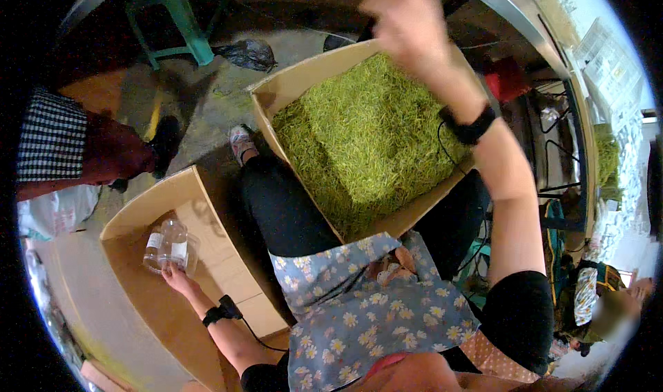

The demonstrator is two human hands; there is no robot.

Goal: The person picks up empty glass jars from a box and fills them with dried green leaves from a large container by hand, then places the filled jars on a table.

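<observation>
My left hand (179, 282) is down inside a cardboard box (150, 311) at my left, its fingers closed on the near end of a clear plastic jar (177, 232) with a white label. Close beside it is another labelled clear jar (152, 249). Between my legs stands a larger cardboard box (305, 76), filled with loose, green, needle-like dried plant material (368, 138). Raised over that box's far edge, my right hand (406, 16) is blurred. Its fingers and anything in them cannot be made out.
A green plastic stool (189, 27) and a black plastic bag (248, 55) are beyond the boxes. Another person's leg (114, 143) is at far left, near a white sack (59, 210). A metal-edged table (575, 107) curves along the right. Cables run from both wristbands.
</observation>
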